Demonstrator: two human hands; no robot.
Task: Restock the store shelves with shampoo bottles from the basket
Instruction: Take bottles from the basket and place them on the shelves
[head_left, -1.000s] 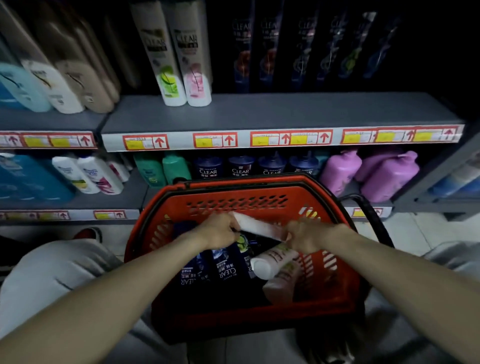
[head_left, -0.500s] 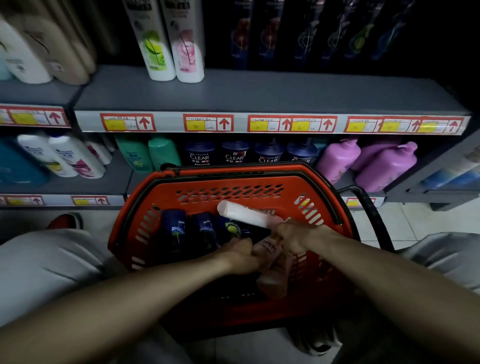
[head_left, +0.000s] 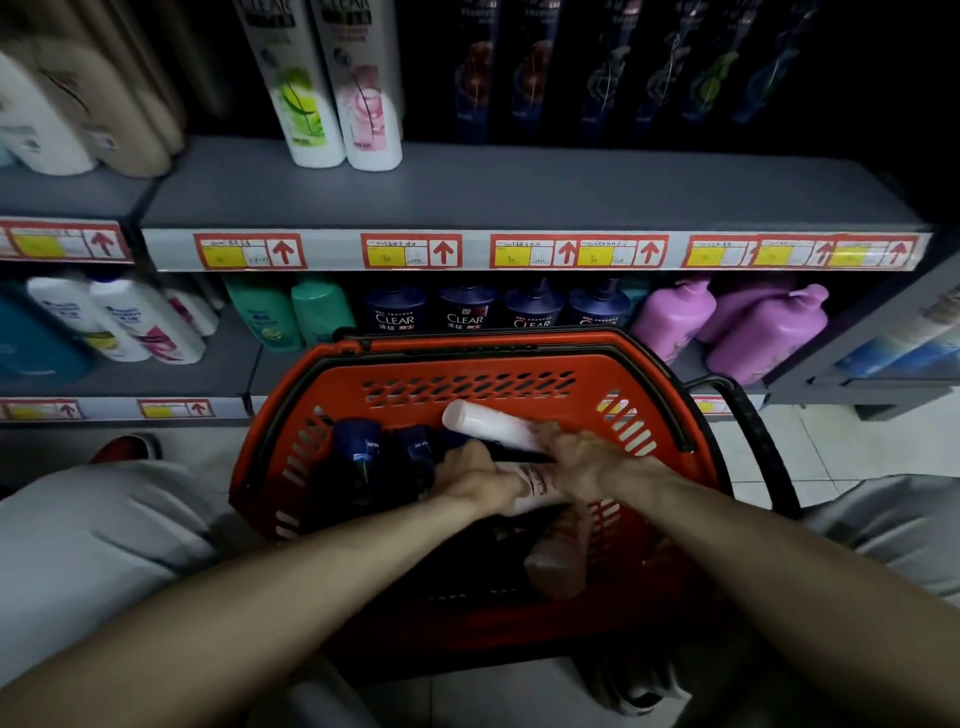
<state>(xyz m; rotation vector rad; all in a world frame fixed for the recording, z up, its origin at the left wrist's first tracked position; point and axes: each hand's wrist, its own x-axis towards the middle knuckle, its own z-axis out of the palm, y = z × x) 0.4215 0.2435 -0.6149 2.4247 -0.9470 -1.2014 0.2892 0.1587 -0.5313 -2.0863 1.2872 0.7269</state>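
**Both hands in the red basket**

My right hand (head_left: 587, 460) has its fingers curled round the lower end of a white shampoo bottle (head_left: 491, 426). I hold it slanting just above the load, near the basket's far wall, with its cap end pointing far left. My left hand (head_left: 475, 480) is on a pale bottle with red print (head_left: 537, 486) in the middle of the red basket (head_left: 519, 358). I cannot tell whether those fingers grip it. Dark blue bottles (head_left: 358, 452) sit along the basket's left side, and a pinkish bottle (head_left: 558, 564) lies toward its near right corner.

Beyond the far rim, the lower shelf (head_left: 223, 374) carries dark blue CLEAR bottles (head_left: 467, 312) between green bottles (head_left: 291, 312) and purple bottles (head_left: 763, 332). Two white CLEAR bottles (head_left: 337, 114) stand on the upper shelf (head_left: 519, 192), well back from its front edge.
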